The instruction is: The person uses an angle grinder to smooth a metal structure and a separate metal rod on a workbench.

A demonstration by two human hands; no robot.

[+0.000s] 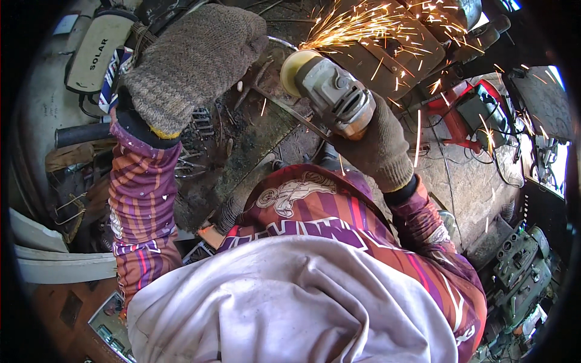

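Note:
My right hand [382,142], in a brown knitted glove, is wrapped round the body of an angle grinder [339,94] in front of me. The grinder's pale yellow disc [293,74] meets the tip of a thin metal rod [281,41], and bright sparks [354,30] spray off to the far right. That rod comes out of my left hand [196,63], which wears a thick grey-brown knitted glove and is closed on it. The rest of the rod is hidden by the glove. A brown plate [402,54] lies beyond the grinder, under the sparks.
A pale boxy case [100,51] stands at the far left, with a dark pipe [82,134] nearer. Metal scraps [203,124] litter the ground below my left hand. To the right are a red machine [451,118] with cables and a grey-green machine [520,269].

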